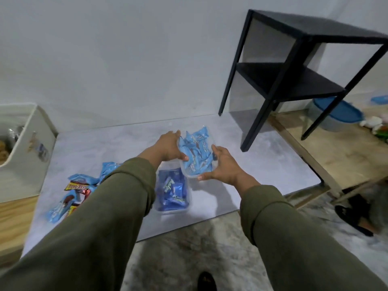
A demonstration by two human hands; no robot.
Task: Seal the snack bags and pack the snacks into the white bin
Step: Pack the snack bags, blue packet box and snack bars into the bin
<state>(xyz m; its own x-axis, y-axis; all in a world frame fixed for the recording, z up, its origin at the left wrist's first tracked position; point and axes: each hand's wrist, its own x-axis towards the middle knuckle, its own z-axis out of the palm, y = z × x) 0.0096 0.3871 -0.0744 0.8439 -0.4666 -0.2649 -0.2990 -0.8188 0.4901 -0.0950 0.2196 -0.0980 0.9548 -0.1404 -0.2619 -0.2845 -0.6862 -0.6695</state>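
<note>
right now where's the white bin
In the head view the white bin stands at the far left edge, left of the loose snack packets.

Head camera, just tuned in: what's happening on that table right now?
A person holds a clear tub of light-blue snack packets in both hands, left hand and right hand on its sides. A second tub of dark-blue packets sits below it on the table. Loose snacks lie nearby; the white bin stands far left.
</note>
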